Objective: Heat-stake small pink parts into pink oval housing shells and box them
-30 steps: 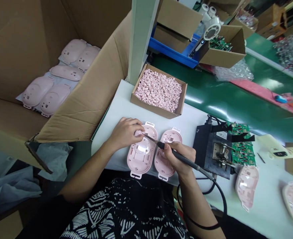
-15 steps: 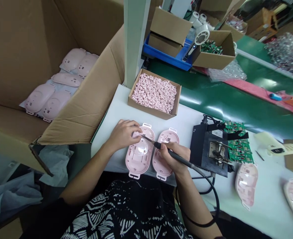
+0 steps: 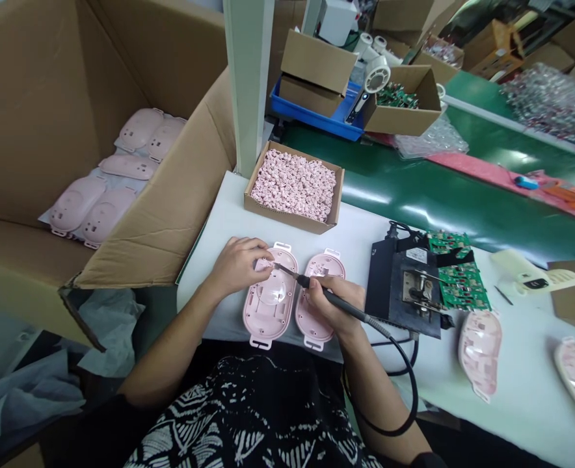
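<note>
On the near side of the white-topped table (image 3: 219, 221), an oval, shallow shell of pale-pink moulded plastic (image 3: 263, 318), open side up. At three o'clock from it, just beside, a matching oval shell of pink plastic (image 3: 311, 325), also open side up and partly behind the right hand (image 3: 341, 291).

Above the first shell's eleven o'clock rim, pinches with the left hand (image 3: 239, 265) a small pale-pink plastic piece (image 3: 263, 264), caught between thumb and fingertips. Grasps in the right hand, fingers closed pen-fashion, a slim black-handled iron with a narrow metal tip (image 3: 350, 309), slanting in from four o'clock towards the small piece. Cannot tell whether tip and piece touch.

From the first shell, at four o'clock, a looping black cable (image 3: 417, 390). At three o'clock, a black box-shaped unit with a metal bracket on top (image 3: 385, 279); just beyond, green printed circuit boards (image 3: 466, 286). Between twelve and one, a low brown cardboard box (image 3: 287, 219), heaped with tiny pale-pink plastic parts (image 3: 292, 185). At ten, a tall brown cardboard carton (image 3: 170, 221), with rounded pink plastic housings (image 3: 73, 203) inside on white sheeting.
</note>
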Demonstrator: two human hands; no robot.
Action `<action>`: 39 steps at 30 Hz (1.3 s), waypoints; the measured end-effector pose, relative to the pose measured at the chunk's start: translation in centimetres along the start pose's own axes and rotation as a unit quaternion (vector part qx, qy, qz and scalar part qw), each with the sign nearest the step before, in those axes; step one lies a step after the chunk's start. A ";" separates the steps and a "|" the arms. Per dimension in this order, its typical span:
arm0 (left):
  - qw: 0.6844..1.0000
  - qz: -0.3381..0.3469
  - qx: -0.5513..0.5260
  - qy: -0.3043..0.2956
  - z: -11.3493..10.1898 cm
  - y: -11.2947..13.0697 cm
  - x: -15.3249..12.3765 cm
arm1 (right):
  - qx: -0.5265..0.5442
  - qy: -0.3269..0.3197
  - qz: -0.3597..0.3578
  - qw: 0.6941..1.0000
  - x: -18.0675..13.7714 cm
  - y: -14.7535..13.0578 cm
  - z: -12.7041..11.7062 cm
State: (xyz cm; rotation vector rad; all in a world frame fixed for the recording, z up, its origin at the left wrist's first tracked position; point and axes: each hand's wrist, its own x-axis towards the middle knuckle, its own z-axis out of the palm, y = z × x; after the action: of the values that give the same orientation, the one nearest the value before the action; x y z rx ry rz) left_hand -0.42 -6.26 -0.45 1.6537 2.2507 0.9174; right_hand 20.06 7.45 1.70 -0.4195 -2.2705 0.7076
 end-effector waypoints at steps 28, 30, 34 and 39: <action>0.967 0.093 0.182 -0.153 3.9 8.8 7.2 | -0.124 0.010 0.079 0.989 -1.1 3.5 -8.3; 0.968 0.081 0.180 -0.156 4.0 8.8 7.4 | -0.124 0.008 0.078 0.989 -1.1 3.6 -8.2; 0.969 0.066 0.176 -0.158 4.2 8.8 7.5 | -0.126 0.000 0.075 0.989 -1.3 3.6 -8.1; 0.970 0.062 0.170 -0.159 4.1 8.8 7.5 | -0.127 -0.004 0.072 0.989 -1.1 3.5 -8.0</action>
State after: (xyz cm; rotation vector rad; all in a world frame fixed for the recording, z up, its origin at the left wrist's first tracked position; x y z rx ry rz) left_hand 5.95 3.69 2.92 1.9380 2.1857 0.2618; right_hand 26.85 12.66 3.81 -0.7098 -2.3632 0.4905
